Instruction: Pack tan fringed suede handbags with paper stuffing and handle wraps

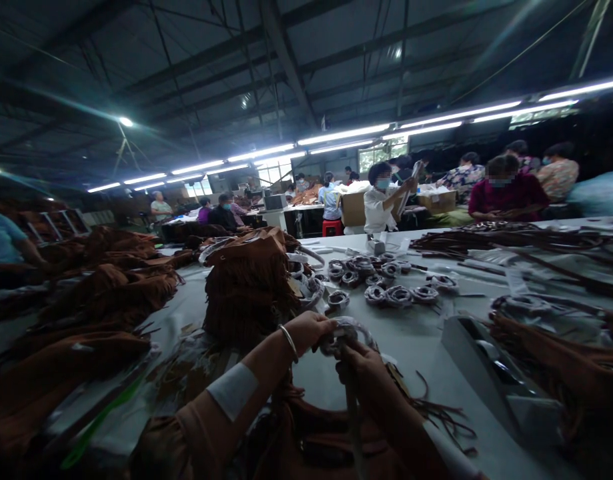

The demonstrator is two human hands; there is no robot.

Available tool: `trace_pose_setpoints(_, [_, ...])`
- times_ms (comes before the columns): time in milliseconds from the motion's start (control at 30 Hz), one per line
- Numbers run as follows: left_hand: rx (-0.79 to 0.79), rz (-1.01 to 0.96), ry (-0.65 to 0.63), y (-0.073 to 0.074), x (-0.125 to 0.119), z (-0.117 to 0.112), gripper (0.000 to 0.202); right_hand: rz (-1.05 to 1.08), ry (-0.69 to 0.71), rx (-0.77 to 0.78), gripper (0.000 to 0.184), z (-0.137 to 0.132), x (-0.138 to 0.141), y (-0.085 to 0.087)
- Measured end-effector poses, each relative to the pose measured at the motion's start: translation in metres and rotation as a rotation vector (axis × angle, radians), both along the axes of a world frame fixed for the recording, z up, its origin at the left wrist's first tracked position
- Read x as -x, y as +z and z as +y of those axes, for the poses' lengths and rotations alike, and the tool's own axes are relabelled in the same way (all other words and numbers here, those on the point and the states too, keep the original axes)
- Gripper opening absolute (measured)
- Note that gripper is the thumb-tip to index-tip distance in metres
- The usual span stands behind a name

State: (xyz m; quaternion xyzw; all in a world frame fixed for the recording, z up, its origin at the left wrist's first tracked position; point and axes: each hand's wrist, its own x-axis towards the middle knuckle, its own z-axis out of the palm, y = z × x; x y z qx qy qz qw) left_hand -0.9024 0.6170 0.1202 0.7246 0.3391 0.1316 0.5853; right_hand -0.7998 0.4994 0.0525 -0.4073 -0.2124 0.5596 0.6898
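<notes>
My left hand [309, 330] is closed around a coiled strap in clear wrapping [347, 329], a thin bangle on its wrist. Just below and to the right, my right hand [362, 365] grips the same coil and a pale band that hangs down from it. Both hands hover over the grey table [416, 347], above a brown fringed bag [316, 437] lying in front of me.
Several wrapped strap coils [386, 283] lie mid-table. A stack of brown fringed bags [249, 287] stands just behind my hands; more brown bags [91, 300] are heaped at left. A tape dispenser [486, 363] sits at right beside loose brown straps [516, 240]. Other people work at far tables.
</notes>
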Motion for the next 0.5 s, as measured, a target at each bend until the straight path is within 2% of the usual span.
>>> trace_pose_setpoints(167, [-0.046, -0.026, -0.028, -0.002, 0.003, -0.007, 0.065, -0.170, 0.005, 0.164, 0.048, -0.016, -0.006, -0.011])
trace_pose_setpoints(400, [-0.069, 0.011, -0.025, -0.005, 0.003, -0.012, 0.065, -0.316, -0.092, 0.058, 0.046, -0.014, -0.004, -0.011])
trace_pose_setpoints(500, [-0.090, 0.033, -0.026, -0.006, 0.002, -0.013, 0.064, -0.364, -0.091, 0.030, 0.045, -0.011, -0.006, -0.013])
